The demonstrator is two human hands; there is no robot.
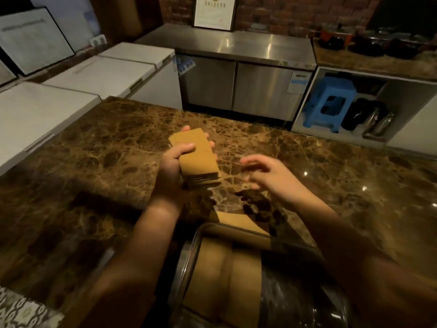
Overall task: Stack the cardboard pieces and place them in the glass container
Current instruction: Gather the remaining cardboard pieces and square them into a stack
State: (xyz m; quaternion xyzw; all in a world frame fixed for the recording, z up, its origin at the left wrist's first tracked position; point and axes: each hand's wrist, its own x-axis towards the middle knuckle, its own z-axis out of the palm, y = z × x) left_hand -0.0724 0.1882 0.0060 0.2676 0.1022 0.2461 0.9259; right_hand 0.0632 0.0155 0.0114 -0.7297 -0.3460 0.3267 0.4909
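Just above the brown marbled stone surface (99, 147), the left hand (173, 166) holds a thick stack of tan rectangular cardboard pieces (197, 159), its fingers (186, 147) curled over the stack's left edge and the thumb side pressed beneath, so the stack is clamped and lifted clear of the stone. Beside it, a little apart, the right hand (267, 176) hovers empty, fingers spread and slightly blurred, touching nothing. Nearer the person, at the bottom of the view, stands a clear glass container with a rounded rim (189, 252); more flat tan cardboard sheets (227, 271) lie inside it, and one tan sheet (234, 221) shows just beyond its far rim.
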